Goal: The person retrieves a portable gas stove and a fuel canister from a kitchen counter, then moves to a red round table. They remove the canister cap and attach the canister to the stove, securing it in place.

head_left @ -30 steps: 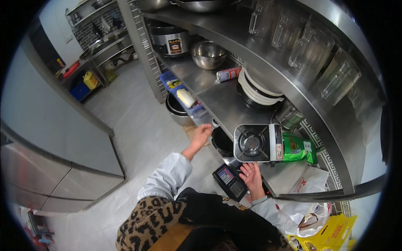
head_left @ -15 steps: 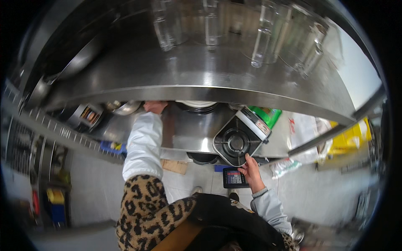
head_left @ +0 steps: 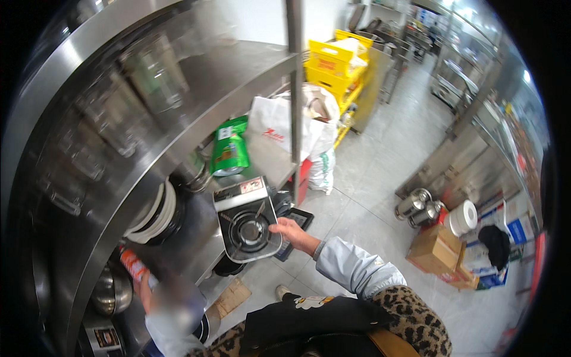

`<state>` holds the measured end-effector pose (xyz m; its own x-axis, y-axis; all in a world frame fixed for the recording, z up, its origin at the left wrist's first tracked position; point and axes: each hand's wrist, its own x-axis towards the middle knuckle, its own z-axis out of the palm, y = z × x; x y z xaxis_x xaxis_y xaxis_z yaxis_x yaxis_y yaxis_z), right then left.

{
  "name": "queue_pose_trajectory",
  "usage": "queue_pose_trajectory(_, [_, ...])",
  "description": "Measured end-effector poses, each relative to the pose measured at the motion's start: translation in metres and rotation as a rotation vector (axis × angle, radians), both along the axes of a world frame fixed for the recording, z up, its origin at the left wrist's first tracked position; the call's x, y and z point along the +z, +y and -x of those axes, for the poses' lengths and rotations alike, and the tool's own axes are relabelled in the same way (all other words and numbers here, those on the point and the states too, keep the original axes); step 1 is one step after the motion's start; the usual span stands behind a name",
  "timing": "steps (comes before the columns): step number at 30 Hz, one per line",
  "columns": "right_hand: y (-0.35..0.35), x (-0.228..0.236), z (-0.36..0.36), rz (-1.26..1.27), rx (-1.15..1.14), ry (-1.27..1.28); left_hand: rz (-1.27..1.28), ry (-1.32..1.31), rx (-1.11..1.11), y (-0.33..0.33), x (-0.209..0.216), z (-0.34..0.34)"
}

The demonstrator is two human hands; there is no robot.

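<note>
- Head cam, surface + rm: stainless lower shelf (head_left: 199,232), deeper upper shelf (head_left: 208,71) above it, curved by the lens; grey tiled floor (head_left: 354,211) below and to the R.
- Portable gas stove (head_left: 248,229) = on the lower shelf, at its front edge, burner facing up, white panel on the far side.
- R hand (head_left: 291,233): grasping stove's near R edge, thumb over the top; underside of grip hidden.
- L hand (head_left: 143,291): reaching in under upper shelf, at the lower end of an orange-red can (head_left: 134,263). Fingers touch it; can't tell if closed round it, blur patch nr wrist.
- Containers: can lies on lower shelf btwn a shiny metal bowl (head_left: 113,293) and a stack of white + black plates (head_left: 157,220).
- Green pouch (head_left: 231,149) just behind stove; white bag (head_left: 270,128) beside it, contents unclear. Another pale bag (head_left: 321,107) gapes open, brownish stuff inside.
- Yellow crates (head_left: 327,74) stacked past shelf end, w/ pale stuff in the top.
- Clear glass jugs (head_left: 156,77) in a row on upper shelf, motion-blurred.
- Across the rm: two steel canisters (head_left: 415,203) nr a cardboard box (head_left: 436,249), white cylinder (head_left: 463,217) beside it.
</note>
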<state>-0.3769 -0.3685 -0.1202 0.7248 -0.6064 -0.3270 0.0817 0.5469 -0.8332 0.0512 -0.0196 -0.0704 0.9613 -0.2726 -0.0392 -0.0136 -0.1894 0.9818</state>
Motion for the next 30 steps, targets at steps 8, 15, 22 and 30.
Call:
queue_pose_trajectory(8, [0.076, -0.021, 0.228, 0.011, -0.158, -0.147, 0.615, 0.531, -0.636, -0.011, -0.038, 0.218])
queue_pose_trajectory(15, [0.158, -0.016, 0.469, 0.103, -0.592, -0.084, 0.669, 0.585, -1.032, -0.170, -0.022, 0.446])
queue_pose_trajectory(22, [0.273, -0.005, 0.679, 0.081, -1.122, -0.056, 0.489, 0.879, -1.716, -0.286, 0.002, 0.712])
queue_pose_trajectory(30, [0.395, -0.022, 0.819, 0.092, -1.787, -0.081, 0.342, 0.729, -2.065, -0.314, 0.027, 1.016])
